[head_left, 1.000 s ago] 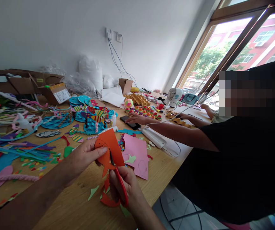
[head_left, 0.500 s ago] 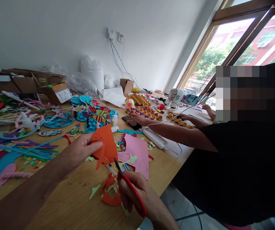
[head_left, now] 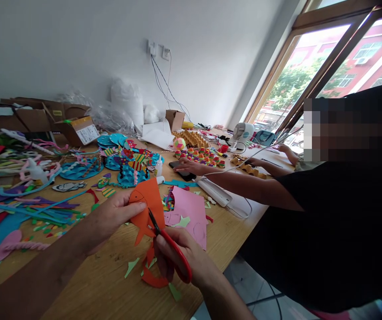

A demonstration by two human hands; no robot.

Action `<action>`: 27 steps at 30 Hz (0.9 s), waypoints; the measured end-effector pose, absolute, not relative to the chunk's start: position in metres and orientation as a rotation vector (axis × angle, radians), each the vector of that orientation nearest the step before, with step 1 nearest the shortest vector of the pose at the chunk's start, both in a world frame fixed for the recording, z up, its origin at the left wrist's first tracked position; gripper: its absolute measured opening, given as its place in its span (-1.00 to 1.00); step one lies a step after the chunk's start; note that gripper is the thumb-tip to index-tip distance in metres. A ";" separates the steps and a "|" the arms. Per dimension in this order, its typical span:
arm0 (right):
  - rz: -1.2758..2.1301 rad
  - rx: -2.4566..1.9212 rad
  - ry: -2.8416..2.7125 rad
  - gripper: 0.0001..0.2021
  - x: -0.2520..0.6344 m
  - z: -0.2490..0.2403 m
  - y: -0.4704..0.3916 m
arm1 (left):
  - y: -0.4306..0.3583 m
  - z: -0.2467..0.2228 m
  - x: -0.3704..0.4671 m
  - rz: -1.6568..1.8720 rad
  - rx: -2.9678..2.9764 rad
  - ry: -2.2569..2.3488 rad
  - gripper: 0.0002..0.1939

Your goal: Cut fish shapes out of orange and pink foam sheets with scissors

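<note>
Pinched between the thumb and fingers of my left hand (head_left: 119, 218) is a sheet of orange craft foam or paper (head_left: 153, 195), with a fish outline drawn on it and part of its edge cut along the tail. My right hand (head_left: 184, 251) grips red-handled scissors (head_left: 177, 255), whose dark blades lie against the orange sheet to the right of my left thumb. How far the blades are apart I cannot tell. Below the hands, orange offcuts (head_left: 154, 280) and pale green scraps (head_left: 131, 267) lie on the wooden table (head_left: 94, 284).
A pink sheet (head_left: 191, 209) with drawn outlines lies just beyond my right hand. At right, a person in black (head_left: 327, 200) reaches over the table, a hand on a dark phone (head_left: 184, 172). A white power strip (head_left: 214, 191) and blue decorated trays (head_left: 131, 173) stand farther back.
My right hand has moved up and left, bringing the scissor blades from below the orange sheet onto it. My left hand still holds the sheet, shifted slightly.
</note>
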State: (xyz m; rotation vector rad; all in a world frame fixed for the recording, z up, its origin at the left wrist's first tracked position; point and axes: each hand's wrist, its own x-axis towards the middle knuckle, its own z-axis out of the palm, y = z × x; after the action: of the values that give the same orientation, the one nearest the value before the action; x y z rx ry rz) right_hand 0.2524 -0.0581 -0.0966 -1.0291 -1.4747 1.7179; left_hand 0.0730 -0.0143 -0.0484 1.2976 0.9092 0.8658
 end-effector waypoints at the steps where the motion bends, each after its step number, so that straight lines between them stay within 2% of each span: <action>1: 1.712 -1.034 -1.469 -0.42 0.251 -0.096 -0.058 | -0.015 -0.049 0.073 0.860 1.290 0.910 -0.86; 11: 1.683 -1.087 -1.441 -0.40 0.245 -0.092 -0.060 | -0.016 -0.043 0.072 0.782 1.196 0.883 -0.78; 20: 1.627 -1.076 -1.399 -0.42 0.239 -0.106 -0.059 | -0.017 -0.046 0.072 0.802 1.218 0.863 -0.88; 27: 1.569 -1.094 -1.368 -0.41 0.235 -0.103 -0.060 | -0.016 -0.048 0.072 0.813 1.225 0.875 -0.88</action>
State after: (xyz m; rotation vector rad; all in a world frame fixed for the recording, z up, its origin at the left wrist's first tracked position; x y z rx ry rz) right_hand 0.2349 -0.0599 -0.1033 -1.0943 -1.3684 1.5687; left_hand 0.0722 -0.0156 -0.0477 1.2250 0.8754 0.8129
